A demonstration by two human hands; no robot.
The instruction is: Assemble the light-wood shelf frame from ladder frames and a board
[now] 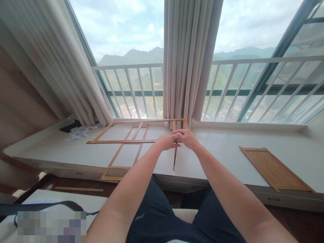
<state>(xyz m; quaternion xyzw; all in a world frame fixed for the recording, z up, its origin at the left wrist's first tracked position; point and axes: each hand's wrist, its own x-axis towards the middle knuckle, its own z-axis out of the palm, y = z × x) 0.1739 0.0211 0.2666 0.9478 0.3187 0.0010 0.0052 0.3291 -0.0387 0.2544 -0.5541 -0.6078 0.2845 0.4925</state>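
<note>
Two hands meet over the white bench (222,148): left hand (165,141) and right hand (186,137) both pinch a thin wooden strip (174,158), upright at the wooden frame (121,141) edge. Frame is open slats, lying flat, one end overhanging the bench front. Wooden panel (274,168) lies well apart to the right, open bench between

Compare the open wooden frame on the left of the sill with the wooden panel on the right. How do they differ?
The wooden frame is open slats with gaps that show the sill; the wooden panel is solid. The frame is at both hands, left hand and right hand; the panel lies apart, untouched. The frame overhangs the sill's front edge; the panel lies wholly on it. Both are light brown wood.
</note>
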